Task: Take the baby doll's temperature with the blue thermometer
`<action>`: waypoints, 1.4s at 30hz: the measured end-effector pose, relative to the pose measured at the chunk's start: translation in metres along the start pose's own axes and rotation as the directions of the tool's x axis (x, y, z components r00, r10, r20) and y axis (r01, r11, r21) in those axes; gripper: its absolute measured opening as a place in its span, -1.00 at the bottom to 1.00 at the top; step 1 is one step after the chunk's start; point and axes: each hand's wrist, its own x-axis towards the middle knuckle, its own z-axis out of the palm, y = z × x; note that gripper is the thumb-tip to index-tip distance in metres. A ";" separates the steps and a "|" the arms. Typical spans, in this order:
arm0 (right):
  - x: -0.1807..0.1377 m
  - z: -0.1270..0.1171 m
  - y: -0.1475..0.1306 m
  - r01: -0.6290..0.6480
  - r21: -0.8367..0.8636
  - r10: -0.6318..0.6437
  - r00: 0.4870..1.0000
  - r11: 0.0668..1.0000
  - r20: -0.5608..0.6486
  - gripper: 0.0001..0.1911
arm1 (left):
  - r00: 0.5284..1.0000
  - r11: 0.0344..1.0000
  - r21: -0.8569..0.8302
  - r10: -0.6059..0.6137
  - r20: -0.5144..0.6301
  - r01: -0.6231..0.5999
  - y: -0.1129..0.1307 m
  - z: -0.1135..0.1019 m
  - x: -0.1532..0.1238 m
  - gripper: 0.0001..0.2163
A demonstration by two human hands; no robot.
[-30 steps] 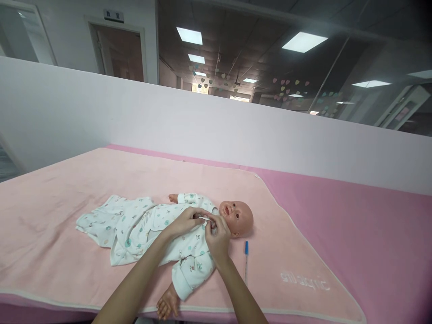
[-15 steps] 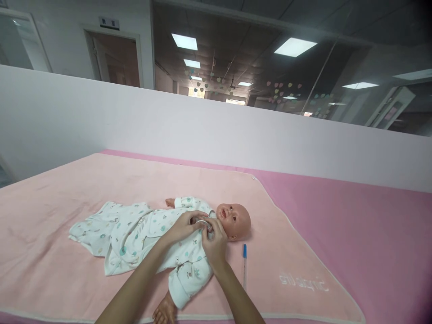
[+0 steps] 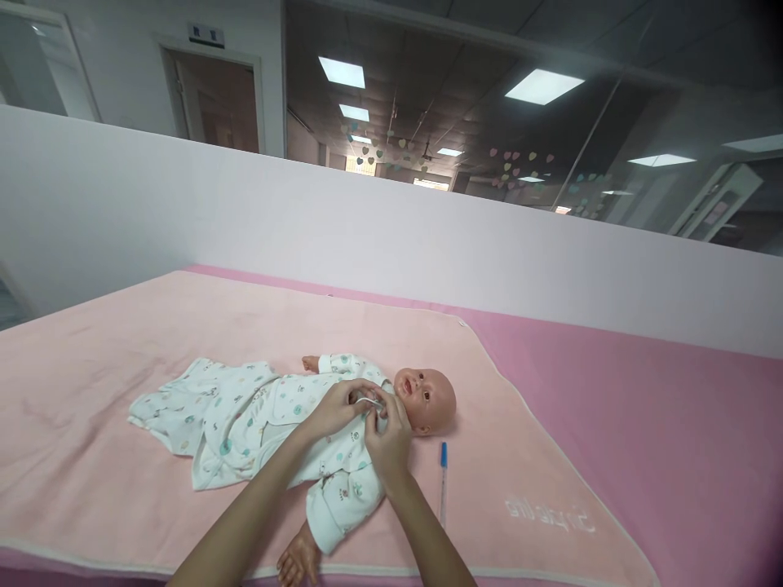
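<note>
White strip (image 3: 368, 400), one, at the neckline of a printed garment (image 3: 229, 420); pinched in the fingertips of the left hand (image 3: 338, 409) and of the right hand (image 3: 390, 439) alike; doll (image 3: 431, 401), on its back, wearing the garment; blue-capped stick (image 3: 444, 469), near the doll's head; peach blanket (image 3: 519, 456), beneath; white partition (image 3: 367, 224), behind

A plain white half-height wall (image 3: 428, 236) runs across the view behind a pink-topped table (image 3: 691, 432). Above it, a wide glass pane (image 3: 612, 41) shows a dim space with bright rectangular ceiling lights (image 3: 544, 86) and clusters of small pastel heart shapes (image 3: 516, 155). At upper left, a pale wall (image 3: 128, 49) holds a framed doorway (image 3: 226, 106) beneath a small sign (image 3: 206, 35)
</note>
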 end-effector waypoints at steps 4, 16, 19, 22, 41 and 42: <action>-0.001 0.001 -0.001 -0.002 -0.053 0.003 1.000 0.999 0.007 -0.67 | 1.000 0.999 0.033 -0.022 -0.008 0.022 -0.005 0.000 0.001 -0.69; -0.002 0.000 -0.004 -0.042 0.016 0.042 0.999 0.999 -0.009 -0.72 | 0.998 0.980 0.200 0.005 -0.059 0.007 0.003 0.001 -0.003 -0.75; -0.002 0.000 -0.002 -0.059 0.034 0.060 0.998 0.998 -0.020 -0.73 | 0.998 0.981 0.195 0.014 -0.061 -0.002 0.001 0.000 -0.003 -0.76; -0.003 0.001 -0.001 -0.082 0.038 0.083 0.996 0.996 -0.019 -0.74 | 0.996 0.975 0.223 0.038 -0.080 -0.019 0.002 0.001 -0.004 -0.78; 0.001 -0.002 -0.002 -0.105 0.023 0.105 0.994 0.994 -0.003 -0.77 | 0.994 0.947 0.322 0.058 -0.094 -0.024 0.006 0.006 -0.006 -0.85; 0.002 -0.002 -0.002 -0.103 0.021 0.103 0.995 0.994 0.002 -0.76 | 0.994 0.947 0.320 0.058 -0.096 -0.024 0.006 0.006 -0.006 -0.85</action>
